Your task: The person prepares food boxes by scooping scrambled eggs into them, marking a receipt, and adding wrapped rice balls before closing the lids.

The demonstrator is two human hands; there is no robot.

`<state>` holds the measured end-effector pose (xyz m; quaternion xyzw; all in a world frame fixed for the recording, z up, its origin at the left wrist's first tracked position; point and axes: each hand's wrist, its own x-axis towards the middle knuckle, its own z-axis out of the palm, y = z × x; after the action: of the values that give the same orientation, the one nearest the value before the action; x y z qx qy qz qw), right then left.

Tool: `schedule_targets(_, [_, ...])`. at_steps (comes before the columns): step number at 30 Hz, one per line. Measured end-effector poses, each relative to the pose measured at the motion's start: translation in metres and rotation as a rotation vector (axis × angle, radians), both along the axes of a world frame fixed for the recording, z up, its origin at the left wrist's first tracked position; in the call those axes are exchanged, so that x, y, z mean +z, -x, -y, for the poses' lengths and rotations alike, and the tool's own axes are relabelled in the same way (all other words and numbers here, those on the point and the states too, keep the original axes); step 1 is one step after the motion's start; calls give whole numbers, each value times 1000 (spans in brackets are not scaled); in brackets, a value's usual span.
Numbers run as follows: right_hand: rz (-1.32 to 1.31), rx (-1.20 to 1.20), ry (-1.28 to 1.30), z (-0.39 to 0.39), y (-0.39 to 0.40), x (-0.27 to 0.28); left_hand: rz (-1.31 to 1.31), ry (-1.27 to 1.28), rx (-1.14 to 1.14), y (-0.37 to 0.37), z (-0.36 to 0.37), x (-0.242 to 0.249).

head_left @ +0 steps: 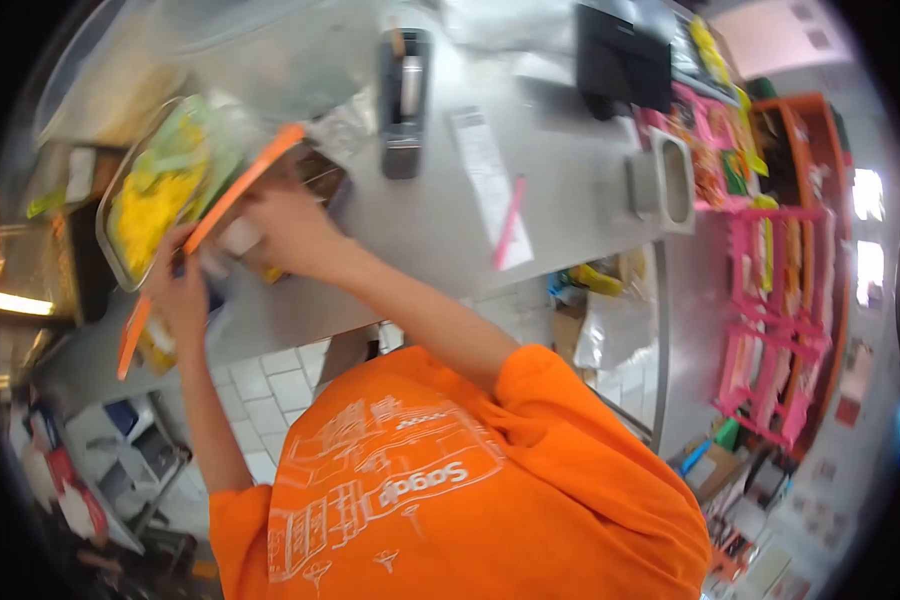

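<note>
A long, flat orange thing (pixel 245 180), seen nearly edge-on, slants across the left of the view; its exact kind cannot be made out. Closed around its lower part is my left hand (pixel 178 290). My right hand (pixel 290 225) is closed just to the right of the orange thing, blurred, with its fingertips partly hidden. A small whitish object (pixel 240 238) shows at those fingers, too smeared to name. Beyond my left hand lies a metal tray (pixel 105 225) with yellow and green packets (pixel 150 205) in it.
On the metal table (pixel 400 235) lie a stapler-like dark device (pixel 404 105), a printed paper slip (pixel 485 175) and a pink pen (pixel 510 222). A black device (pixel 623 60) and a metal container (pixel 670 180) stand farther right. Pink racks (pixel 780 300) line the right side.
</note>
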<state>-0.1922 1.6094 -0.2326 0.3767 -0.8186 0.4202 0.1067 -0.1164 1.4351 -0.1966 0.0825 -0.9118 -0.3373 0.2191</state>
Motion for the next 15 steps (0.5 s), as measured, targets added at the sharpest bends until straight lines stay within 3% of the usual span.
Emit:
schedule_targets(2, [61,26,197,-7,1,-13,34,-42,34,1,-10,5])
schedule_targets(3, [250,28,273,-17,-5,2,23,2,45,1,-14,8])
schedule_targets(5, [317,-99,333,-25,-10,-8,-41,-19,27,1,-14,12])
schedule_targets(7, [764,-79,693,-32,-19,-2,-4,-117,30,0,-19,15])
schedule_targets(8, [768,-47,694,-38,-19,0,-12,-104,58,-2,-23,19])
schedule_targets(10, [1244,-62,719,-51,-18,5,19,-175,84,-4,-35,23])
schedule_targets(11, [1244,-37,701,-55,-20,8,0,-169,92,-6,-38,23])
schedule_targets(13, [1449,77,899,-59,-27,17,-5,-176,107,-9,-40,16])
schedule_targets(15, [1479,131,886,-71,-32,11,-13,-146,89,-18,-41,12])
